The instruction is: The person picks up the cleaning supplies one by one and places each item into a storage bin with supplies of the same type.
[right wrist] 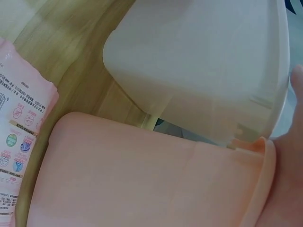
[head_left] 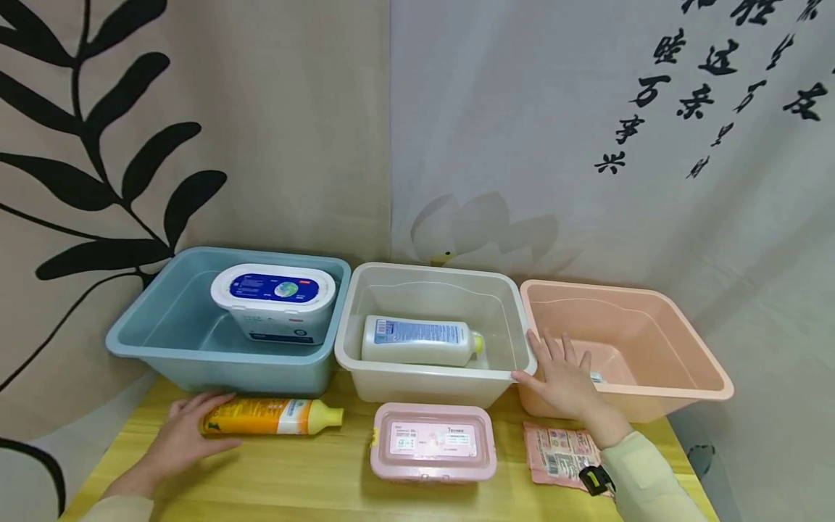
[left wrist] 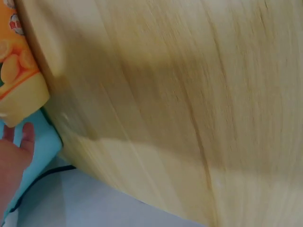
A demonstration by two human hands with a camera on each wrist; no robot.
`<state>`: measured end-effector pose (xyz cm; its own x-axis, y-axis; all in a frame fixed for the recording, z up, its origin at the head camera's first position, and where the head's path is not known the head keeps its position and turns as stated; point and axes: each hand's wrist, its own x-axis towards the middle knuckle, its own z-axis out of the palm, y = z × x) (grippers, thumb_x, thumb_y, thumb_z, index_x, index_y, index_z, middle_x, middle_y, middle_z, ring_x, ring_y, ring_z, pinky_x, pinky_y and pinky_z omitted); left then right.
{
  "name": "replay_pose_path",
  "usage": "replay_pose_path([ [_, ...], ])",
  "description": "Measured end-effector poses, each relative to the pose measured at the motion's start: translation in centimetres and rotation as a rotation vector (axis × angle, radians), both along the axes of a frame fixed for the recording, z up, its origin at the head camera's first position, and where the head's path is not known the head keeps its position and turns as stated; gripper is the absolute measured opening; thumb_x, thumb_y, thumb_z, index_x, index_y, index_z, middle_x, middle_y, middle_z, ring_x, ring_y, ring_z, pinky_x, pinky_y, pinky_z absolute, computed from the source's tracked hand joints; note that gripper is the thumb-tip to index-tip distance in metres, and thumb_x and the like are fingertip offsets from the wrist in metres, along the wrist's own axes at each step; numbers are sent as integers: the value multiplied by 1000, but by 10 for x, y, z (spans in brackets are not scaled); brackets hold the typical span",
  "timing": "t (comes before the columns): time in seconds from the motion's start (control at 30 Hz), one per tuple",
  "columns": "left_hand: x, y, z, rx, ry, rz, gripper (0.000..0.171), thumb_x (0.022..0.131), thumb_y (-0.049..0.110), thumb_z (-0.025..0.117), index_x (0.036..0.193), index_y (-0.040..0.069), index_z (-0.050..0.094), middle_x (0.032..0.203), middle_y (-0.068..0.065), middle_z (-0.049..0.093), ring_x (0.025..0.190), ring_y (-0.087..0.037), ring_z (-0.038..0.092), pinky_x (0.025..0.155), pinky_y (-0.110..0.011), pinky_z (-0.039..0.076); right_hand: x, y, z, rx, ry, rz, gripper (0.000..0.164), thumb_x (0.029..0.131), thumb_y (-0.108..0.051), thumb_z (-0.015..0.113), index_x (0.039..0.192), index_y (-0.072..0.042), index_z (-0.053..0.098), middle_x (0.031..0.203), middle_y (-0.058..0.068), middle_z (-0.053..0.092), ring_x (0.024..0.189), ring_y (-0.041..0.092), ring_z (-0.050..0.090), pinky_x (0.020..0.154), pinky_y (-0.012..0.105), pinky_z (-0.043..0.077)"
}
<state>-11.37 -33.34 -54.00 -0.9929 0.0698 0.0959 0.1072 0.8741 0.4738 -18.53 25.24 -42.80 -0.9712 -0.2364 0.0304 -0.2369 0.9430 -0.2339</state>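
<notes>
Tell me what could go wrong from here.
The orange bottle lies on its side with the left hand at its base end; nudged rather than gripped, it might roll or slide.

The right hand is at the neighbouring rims of the white bin and peach bin; pressing down there could shift or tip one.

The right sleeve is close to the pink packet and might drag it along.
</notes>
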Motion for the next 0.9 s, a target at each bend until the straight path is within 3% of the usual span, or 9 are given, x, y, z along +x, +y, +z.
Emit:
replay_pose_path([
  [0.17, -1, -5, -3, -46, 18, 9, 71, 57, 27, 86, 119, 5, 58, 122, -25, 51, 102, -42, 36, 79, -55, 31, 1, -1, 3, -1, 20, -2, 83, 87, -56, 52, 148, -8, 24, 152, 26, 19, 136, 56, 11, 96, 81, 6],
  [0.33, -4, -8, -7, 1, -2, -23, 63, 55, 8, 85, 112, 1, 59, 114, -24, 54, 102, -42, 44, 83, -57, 36, 1, -1, 4, 6, 27, -3, 82, 88, -55, 51, 148, -8, 24, 152, 26, 19, 136, 55, 12, 96, 81, 6],
  [0.5, -1, -13, -10, 65, -69, -59, 61, 54, 11, 86, 107, 2, 58, 109, -16, 60, 100, -32, 55, 86, -50, 45, 1, -1, 1, 8, 31, 1, 81, 88, -55, 51, 148, -8, 24, 152, 26, 19, 136, 56, 13, 96, 81, 6],
  [0.6, 6, -16, -9, 96, -114, -33, 62, 57, 20, 87, 109, 4, 58, 110, -14, 62, 95, -7, 53, 80, -29, 46, 2, -2, 0, 2, 37, 0, 81, 88, -55, 51, 148, -8, 25, 152, 26, 20, 136, 55, 13, 97, 80, 7],
  [0.7, 12, -19, -6, 154, -147, 19, 64, 60, 27, 86, 113, 5, 58, 113, -14, 60, 89, 12, 42, 73, -16, 40, 2, -3, -1, -7, 39, -1, 80, 88, -55, 51, 148, -8, 25, 152, 25, 20, 136, 55, 13, 97, 80, 6],
  [0.77, 15, -20, -1, 204, -168, 57, 64, 64, 28, 84, 117, 4, 57, 115, -13, 58, 87, 15, 38, 70, -13, 39, 2, -3, -1, -12, 38, -3, 80, 88, -55, 51, 148, -9, 25, 152, 25, 20, 136, 55, 12, 97, 80, 6],
  [0.9, 14, -19, 13, 355, -239, 120, 66, 72, 25, 80, 125, -1, 50, 110, 9, 54, 83, 6, 44, 68, -16, 45, 1, -2, -1, -12, 37, -10, 80, 88, -55, 51, 148, -9, 24, 152, 25, 20, 137, 54, 11, 97, 80, 5],
])
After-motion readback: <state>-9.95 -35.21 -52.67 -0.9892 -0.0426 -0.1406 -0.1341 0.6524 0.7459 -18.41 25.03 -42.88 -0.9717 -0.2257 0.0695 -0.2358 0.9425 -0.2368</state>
